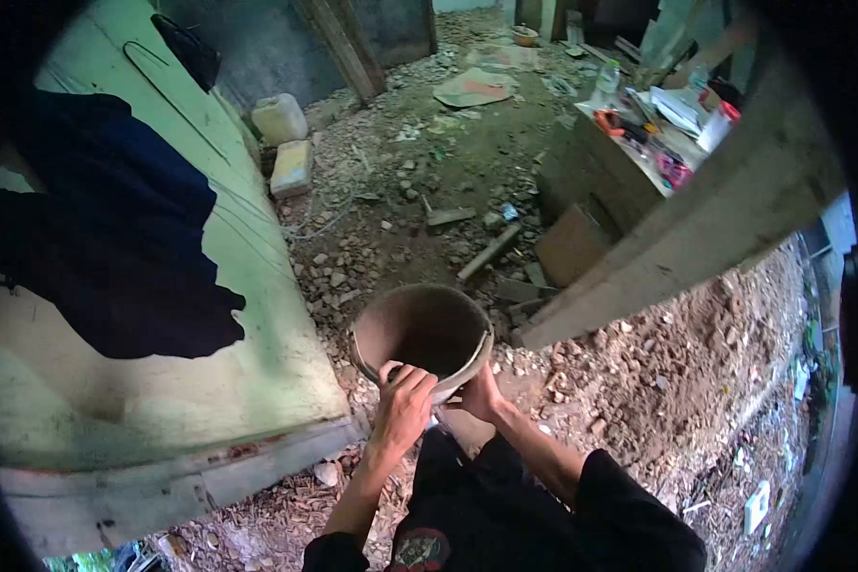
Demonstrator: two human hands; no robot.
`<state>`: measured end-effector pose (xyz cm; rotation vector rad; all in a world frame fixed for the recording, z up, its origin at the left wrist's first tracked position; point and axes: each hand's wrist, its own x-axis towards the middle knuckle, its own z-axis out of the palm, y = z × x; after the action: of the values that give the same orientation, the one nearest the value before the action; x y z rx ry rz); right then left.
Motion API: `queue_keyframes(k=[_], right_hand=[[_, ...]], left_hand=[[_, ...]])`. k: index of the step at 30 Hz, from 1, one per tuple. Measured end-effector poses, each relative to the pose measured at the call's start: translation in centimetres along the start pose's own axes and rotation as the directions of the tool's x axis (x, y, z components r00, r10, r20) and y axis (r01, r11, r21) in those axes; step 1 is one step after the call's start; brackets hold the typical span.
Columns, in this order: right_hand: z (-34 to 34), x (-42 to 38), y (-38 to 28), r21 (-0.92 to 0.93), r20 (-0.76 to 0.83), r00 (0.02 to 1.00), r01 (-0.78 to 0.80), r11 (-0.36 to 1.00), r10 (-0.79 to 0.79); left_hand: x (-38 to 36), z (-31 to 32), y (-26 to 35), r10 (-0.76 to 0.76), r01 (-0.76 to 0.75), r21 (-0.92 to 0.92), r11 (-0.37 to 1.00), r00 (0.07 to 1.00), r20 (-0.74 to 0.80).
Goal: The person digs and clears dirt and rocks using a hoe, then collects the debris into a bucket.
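A round, dirt-coated bucket [372, 324] is held in front of my body, its open mouth facing up and toward the camera. Its inside is dark and no contents can be made out. My left hand [407, 398] grips the near rim, with the fingers curled over the edge. On the right side of the bucket, my right hand [482, 393] holds the outer wall near the bottom; its fingers are partly hidden behind the bucket.
Rubble covers the ground [391, 238]. A slanted wooden beam [677, 248] crosses close on the right. Beyond it stands a cluttered table [639, 153]. Dark cloth [124, 219] hangs over a pale panel [276, 381] at left, near two jerrycans [280, 120].
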<state>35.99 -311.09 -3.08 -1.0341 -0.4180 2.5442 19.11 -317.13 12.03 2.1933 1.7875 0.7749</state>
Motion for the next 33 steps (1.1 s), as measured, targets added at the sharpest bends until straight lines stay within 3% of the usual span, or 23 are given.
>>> queue_keyframes(k=[1,4,5,6,8,13,23,30,33], right_hand=[[1.9,0.6,-0.3,0.008,-0.056,0.997,0.056,0.998,-0.056],[4.9,4.7,-1.5,-0.015,0.002,0.990,0.139,0.990,-0.139],[4.5,6.7,-1.4,0.090,0.058,0.995,0.078,0.993,-0.083],[3.2,9.2,0.0,0.088,0.126,0.976,0.168,0.982,-0.178],[1.7,11.1,1.5,0.061,0.150,0.986,0.068,0.996,-0.077],[3.6,8.7,-1.4,0.115,-0.066,0.998,-0.009,0.993,0.017],[4.2,10.3,-10.0,0.064,-0.055,0.998,0.038,0.997,-0.034],[5.5,16.3,-16.1,-0.044,-0.049,0.996,0.076,0.996,-0.078],[9.0,19.6,-20.1,-0.034,-0.245,0.964,0.100,0.994,-0.105]], left_hand=[[0.4,-0.5,-1.2,0.003,-0.003,0.005,1.000,1.000,0.012],[1.4,-1.2,-4.5,-0.033,0.032,0.049,0.998,0.999,0.020],[1.3,-0.9,-5.7,-0.059,0.058,0.073,0.996,0.998,0.005],[1.1,-0.6,-6.6,-0.103,0.102,0.080,0.992,0.995,0.009],[2.1,-1.9,-7.0,-0.120,0.119,0.082,0.990,0.993,0.012],[4.6,-2.3,-8.4,-0.127,0.124,0.048,0.991,0.990,0.067],[10.1,-1.8,-10.5,-0.153,0.156,-0.073,0.985,0.987,0.044],[17.2,-2.2,-18.1,-0.099,0.105,-0.156,0.982,0.994,0.049],[21.9,-2.8,-23.0,-0.054,0.065,-0.196,0.979,0.997,0.063]])
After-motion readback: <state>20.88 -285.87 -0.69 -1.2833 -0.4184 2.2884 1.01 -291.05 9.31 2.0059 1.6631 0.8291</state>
